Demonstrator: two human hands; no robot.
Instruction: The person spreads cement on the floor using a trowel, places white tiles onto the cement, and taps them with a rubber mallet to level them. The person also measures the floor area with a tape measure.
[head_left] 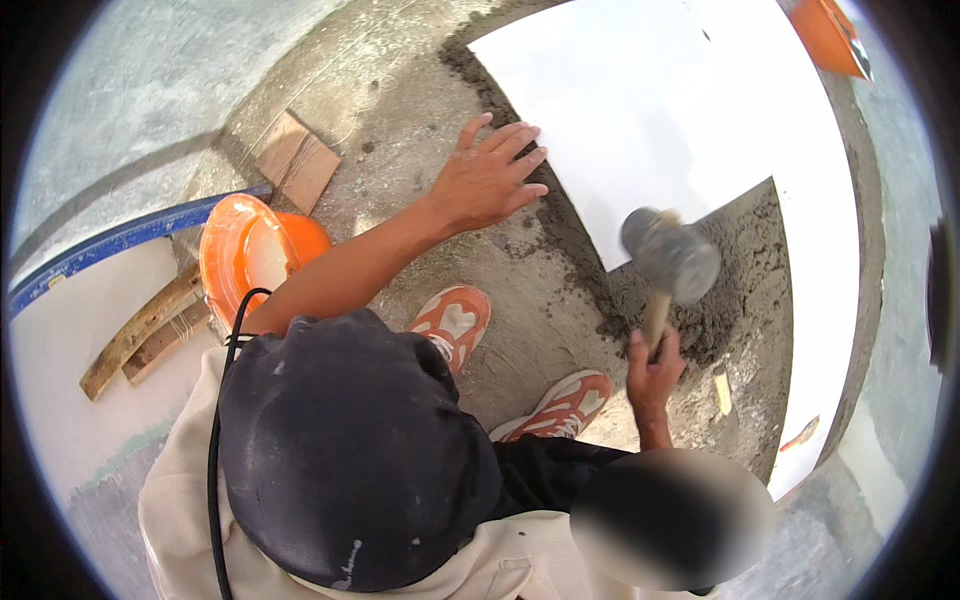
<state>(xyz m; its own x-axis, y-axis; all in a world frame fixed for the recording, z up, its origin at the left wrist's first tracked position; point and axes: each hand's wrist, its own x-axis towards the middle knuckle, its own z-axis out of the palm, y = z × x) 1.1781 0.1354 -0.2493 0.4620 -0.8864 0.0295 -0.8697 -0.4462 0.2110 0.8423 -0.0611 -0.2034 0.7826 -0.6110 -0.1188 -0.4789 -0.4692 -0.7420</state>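
- Left hand (490, 182): fingers spread, gripping nothing, tips right at the white slab's (650, 110) left edge. Can't tell if they're pressing.
- Right hand (655, 380): fingers wrapped round the wooden handle of a mallet (680, 262), its head kinda blurry, in front of the slab's lower corner.
- Slab's lying on dark wet mortar (752, 240).
- Orange bucket (218, 250) sits off left, by the forearm.
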